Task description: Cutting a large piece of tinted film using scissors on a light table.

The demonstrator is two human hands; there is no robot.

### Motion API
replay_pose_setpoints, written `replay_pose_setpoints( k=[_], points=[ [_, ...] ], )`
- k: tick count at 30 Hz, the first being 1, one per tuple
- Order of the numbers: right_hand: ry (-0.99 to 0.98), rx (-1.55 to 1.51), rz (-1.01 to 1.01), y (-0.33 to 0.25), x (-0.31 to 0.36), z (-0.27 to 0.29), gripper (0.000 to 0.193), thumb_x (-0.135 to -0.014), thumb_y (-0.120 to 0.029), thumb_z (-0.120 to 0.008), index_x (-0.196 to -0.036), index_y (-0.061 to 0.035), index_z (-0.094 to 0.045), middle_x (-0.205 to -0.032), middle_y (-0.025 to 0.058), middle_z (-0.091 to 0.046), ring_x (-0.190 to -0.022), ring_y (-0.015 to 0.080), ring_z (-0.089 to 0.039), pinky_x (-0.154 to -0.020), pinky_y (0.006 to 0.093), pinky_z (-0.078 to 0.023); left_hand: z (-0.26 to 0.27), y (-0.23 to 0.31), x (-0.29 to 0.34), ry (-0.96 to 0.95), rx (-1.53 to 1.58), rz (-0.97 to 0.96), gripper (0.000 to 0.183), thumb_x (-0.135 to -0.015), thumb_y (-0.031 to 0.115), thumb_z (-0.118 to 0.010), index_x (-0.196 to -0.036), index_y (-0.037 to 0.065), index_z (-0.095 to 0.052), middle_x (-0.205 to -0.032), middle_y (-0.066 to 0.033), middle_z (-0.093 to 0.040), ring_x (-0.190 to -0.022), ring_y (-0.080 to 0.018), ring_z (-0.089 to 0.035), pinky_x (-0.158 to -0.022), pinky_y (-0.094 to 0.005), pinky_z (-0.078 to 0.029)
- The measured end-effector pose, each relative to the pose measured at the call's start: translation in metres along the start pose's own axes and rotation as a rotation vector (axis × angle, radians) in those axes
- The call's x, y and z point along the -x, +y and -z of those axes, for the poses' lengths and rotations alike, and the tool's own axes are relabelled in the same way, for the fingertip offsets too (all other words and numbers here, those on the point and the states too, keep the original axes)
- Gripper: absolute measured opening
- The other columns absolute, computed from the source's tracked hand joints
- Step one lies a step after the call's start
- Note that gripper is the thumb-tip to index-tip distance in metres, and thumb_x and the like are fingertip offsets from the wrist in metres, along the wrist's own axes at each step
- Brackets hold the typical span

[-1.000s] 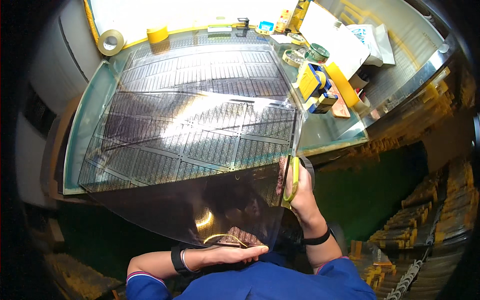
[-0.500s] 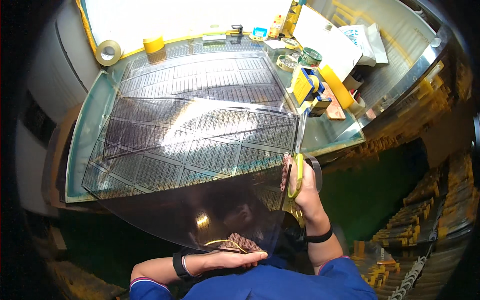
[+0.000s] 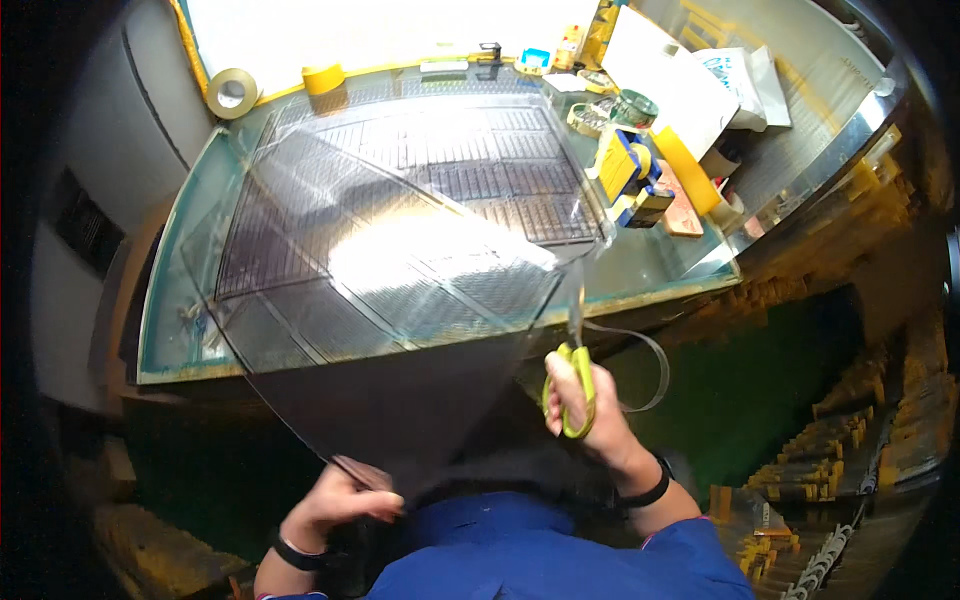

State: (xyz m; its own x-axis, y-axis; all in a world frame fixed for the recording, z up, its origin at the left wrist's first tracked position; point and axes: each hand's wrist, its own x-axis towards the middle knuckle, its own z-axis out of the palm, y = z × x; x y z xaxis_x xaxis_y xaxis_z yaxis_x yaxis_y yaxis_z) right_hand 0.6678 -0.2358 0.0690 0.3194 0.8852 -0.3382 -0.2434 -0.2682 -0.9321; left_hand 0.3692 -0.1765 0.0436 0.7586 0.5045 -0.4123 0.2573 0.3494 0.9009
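My left hand is closed on the near corner of a large dark see-through film sheet, close to my body. The sheet rises from that hand over the table's front edge, fine rows of pattern on it. A second patterned sheet lies flat beneath it on the glass table top. In my right hand are scissors with yellow-green handles, blades pointing away at the film's right edge. Whether the blades are apart is blurred. A narrow clear strip curls beside this hand.
A beige tape roll and a yellow tape roll stand at the back left. On the right are a blue-and-yellow tape dispenser, several tape rolls, a white board and a white bag.
My left hand has moved left, turning the film sheet askew over the lower one. My right hand with the scissors has come nearer to me, and the clear strip hangs out further.
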Motion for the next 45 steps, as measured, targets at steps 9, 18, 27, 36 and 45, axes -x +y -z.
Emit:
replay_pose_setpoints(
  k=[9,18,27,36,45],
  points=[
    [-0.327,-0.016,-0.174,0.042,0.026,-0.049,0.033,-0.088,-0.035,-0.049,-0.074,-0.0062,-0.044,-0.057,0.0016,-0.046,-0.044,0.0093,-0.047,-0.041,0.0224,-0.039,0.001,-0.026,0.007,0.827,0.635,-0.473,0.022,-0.083,0.027,-0.053,-0.087,0.004,-0.054,-0.061,0.0012,-0.044,-0.047,-0.0037,-0.035,-0.038,-0.0169,-0.027],
    [-0.375,-0.112,-0.251,0.037,0.033,-0.053,0.032,-0.089,-0.033,-0.046,-0.075,-0.0049,-0.044,-0.057,0.0036,-0.045,-0.043,0.0123,-0.047,-0.040,0.0240,-0.040,-0.052,0.040,-0.115,0.465,0.715,-0.257,0.022,-0.081,0.025,-0.061,-0.080,0.003,-0.063,-0.062,0.0004,-0.055,-0.049,-0.0060,-0.048,-0.044,-0.0188,-0.036],
    [-0.365,-0.299,-0.044,0.053,0.016,-0.052,0.036,-0.092,-0.037,-0.037,-0.090,-0.0016,-0.044,-0.076,0.0065,-0.047,-0.067,0.0137,-0.049,-0.062,0.0276,-0.044,-0.074,0.049,-0.119,0.410,0.457,-0.269,0.025,-0.083,0.026,-0.059,-0.092,0.003,-0.063,-0.070,0.0014,-0.056,-0.058,-0.0052,-0.047,-0.057,-0.0201,-0.037],
    [-0.242,-0.055,0.148,0.039,0.008,-0.059,0.037,-0.093,-0.038,-0.032,-0.095,-0.0026,-0.043,-0.073,0.0038,-0.045,-0.066,0.0107,-0.045,-0.060,0.0247,-0.040,-0.080,0.058,-0.112,0.389,0.498,-0.041,0.023,-0.082,0.031,-0.058,-0.090,0.010,-0.062,-0.063,0.0036,-0.052,-0.039,-0.0047,-0.039,-0.033,-0.0185,-0.028],
    [-0.253,-0.184,0.165,0.052,0.007,-0.060,0.043,-0.092,-0.043,-0.032,-0.083,-0.0027,-0.044,-0.070,0.0032,-0.045,-0.057,0.0118,-0.045,-0.052,0.0248,-0.039,-0.075,0.064,-0.106,0.282,0.507,-0.048,0.021,-0.083,0.027,-0.056,-0.085,0.006,-0.059,-0.060,0.0010,-0.051,-0.038,-0.0085,-0.041,-0.032,-0.0201,-0.029]
  ],
)
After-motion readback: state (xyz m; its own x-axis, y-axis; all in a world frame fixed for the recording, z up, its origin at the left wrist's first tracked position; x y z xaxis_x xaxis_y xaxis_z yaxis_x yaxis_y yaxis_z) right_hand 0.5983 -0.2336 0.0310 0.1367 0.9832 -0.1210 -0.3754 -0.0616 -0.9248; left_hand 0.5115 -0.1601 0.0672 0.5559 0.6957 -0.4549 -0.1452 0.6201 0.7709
